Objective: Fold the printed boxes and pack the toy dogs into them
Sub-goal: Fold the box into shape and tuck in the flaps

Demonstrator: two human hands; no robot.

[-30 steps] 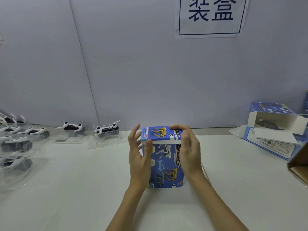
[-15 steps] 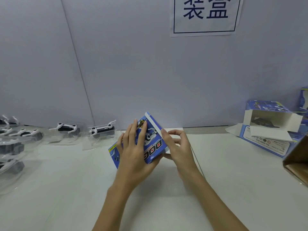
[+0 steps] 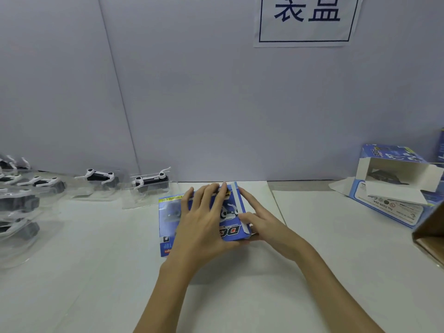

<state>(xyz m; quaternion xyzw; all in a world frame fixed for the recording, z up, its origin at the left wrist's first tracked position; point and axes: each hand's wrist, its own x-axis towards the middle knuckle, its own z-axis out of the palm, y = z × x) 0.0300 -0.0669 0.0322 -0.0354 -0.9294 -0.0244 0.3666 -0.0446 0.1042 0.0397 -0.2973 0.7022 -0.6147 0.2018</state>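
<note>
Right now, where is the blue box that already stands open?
In the head view the open blue box lies on the table's far right, near the wall, right of both hands and the box they press, with a brown carton just in front.

Blue printed box, centre of frame: lying on its side on the white desk, "DOG" lettering upside down. Second blue box, far right: open, white flaps out. Black-and-white toy dogs in clear trays, left edge.
</note>
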